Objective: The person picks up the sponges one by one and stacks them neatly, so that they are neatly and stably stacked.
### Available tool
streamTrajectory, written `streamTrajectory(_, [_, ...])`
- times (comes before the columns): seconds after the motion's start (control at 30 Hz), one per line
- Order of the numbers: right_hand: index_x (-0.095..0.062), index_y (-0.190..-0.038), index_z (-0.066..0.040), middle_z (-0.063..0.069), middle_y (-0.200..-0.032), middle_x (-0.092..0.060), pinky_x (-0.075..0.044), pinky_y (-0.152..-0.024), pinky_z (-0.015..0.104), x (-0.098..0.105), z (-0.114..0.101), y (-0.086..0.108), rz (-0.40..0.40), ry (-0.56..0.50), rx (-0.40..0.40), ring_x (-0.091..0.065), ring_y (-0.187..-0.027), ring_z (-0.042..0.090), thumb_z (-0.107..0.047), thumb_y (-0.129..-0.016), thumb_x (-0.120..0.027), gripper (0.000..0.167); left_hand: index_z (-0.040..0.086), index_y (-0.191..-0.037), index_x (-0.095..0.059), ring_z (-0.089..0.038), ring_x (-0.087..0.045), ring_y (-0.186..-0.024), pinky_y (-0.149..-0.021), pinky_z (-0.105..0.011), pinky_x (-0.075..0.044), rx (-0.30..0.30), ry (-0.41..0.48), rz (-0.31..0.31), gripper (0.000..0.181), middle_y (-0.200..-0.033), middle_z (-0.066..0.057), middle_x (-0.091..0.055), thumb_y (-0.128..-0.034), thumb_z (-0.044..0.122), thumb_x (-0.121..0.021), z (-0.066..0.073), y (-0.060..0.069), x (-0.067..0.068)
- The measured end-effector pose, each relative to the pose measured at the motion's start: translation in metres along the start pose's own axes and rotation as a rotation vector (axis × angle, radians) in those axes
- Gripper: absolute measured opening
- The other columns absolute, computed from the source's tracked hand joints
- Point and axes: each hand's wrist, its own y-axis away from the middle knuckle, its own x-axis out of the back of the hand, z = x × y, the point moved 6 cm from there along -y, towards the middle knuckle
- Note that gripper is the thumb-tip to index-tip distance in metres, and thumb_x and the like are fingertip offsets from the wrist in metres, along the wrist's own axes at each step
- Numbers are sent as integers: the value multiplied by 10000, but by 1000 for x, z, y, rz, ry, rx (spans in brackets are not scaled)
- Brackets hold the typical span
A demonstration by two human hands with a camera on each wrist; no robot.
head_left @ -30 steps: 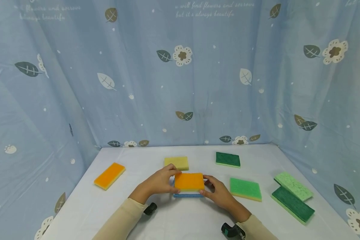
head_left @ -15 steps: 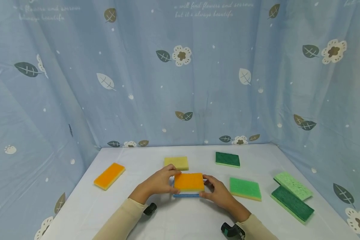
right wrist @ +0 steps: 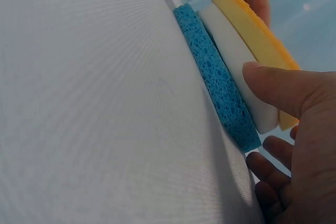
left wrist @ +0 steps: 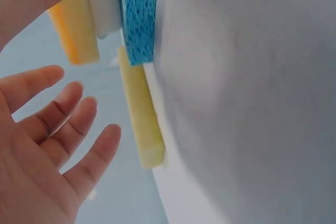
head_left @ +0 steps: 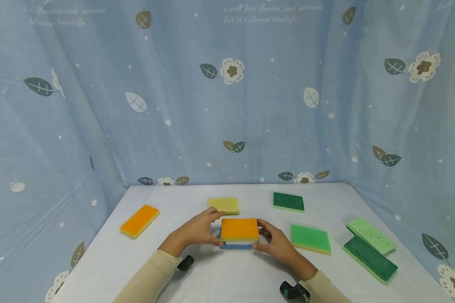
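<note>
A stack of three pieces lies in front of me: an orange-topped yellow sponge (head_left: 239,228) uppermost, a white sponge (right wrist: 231,51) between, and a blue porous sponge (right wrist: 218,74) on the table. My left hand (head_left: 197,229) is beside the stack's left end, its fingers spread and apart from the stack in the left wrist view; the thumb overlaps the orange sponge's edge there, and I cannot tell whether it touches. At the right end, my right hand (head_left: 278,244) holds the stack, thumb against the white sponge's near side and index finger at the back corner. Its index finger is mostly hidden in the right wrist view.
Behind the stack lies a pale yellow sponge (head_left: 227,205). Another orange sponge (head_left: 139,221) is at left. Dark green (head_left: 288,201) and light green (head_left: 311,238) sponges lie at right, and a speckled green sponge (head_left: 371,235) leans on a dark green one (head_left: 370,259).
My left hand has let go of the stack's left end and drawn slightly left, its fingers parting from the orange sponge. The right hand and the stack stay nearly still.
</note>
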Motion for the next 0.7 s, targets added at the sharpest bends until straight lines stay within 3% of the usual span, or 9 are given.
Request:
streamTrajectory(0.33, [-375,-1497,-127,23,-1349,-535,-427,-970,444,1,-3,1,8,-48,18,-555,-1065,155,-430,-832,-759,826,149,-1450,-470,-246,-525,-1080,-899,-440,-476,60,-14,19,866,-1305,-68,-485,-727,443,-844,-13,18,16])
streamTrajectory(0.7, [-393,-1482,-96,46,-1291,-574,-455,-926,414,3,-4,0,30,-11,66,-571,-1054,191,-378,-895,-706,723,105,-1393,-535,-266,-550,-1094,-887,-471,-474,125,-12,87,740,-1277,-61,-537,-773,396,-814,-44,43,34])
